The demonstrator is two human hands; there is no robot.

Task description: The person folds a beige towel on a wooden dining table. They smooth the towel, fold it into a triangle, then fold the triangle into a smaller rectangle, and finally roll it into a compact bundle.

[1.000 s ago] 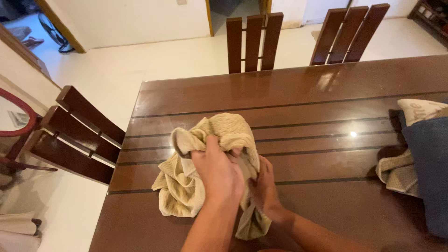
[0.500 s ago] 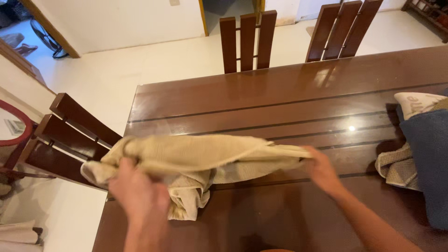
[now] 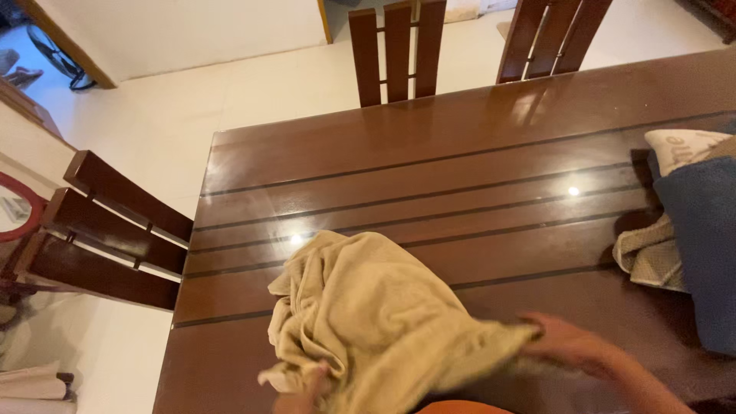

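A beige towel lies bunched on the near left part of the dark wooden table. My left hand grips the towel's near edge at the bottom of the view and is mostly hidden by the cloth. My right hand pinches the towel's right corner low over the table. The motion blurs both hands.
A pile of folded cloths, dark blue over beige ones, sits at the table's right edge. One wooden chair stands on the left side and two chairs stand at the far side. Around the table is pale floor.
The towel was bunched between both hands, then stretched wide between them above the table. Now it has dropped back into a heap, and both hands have moved nearer to me.
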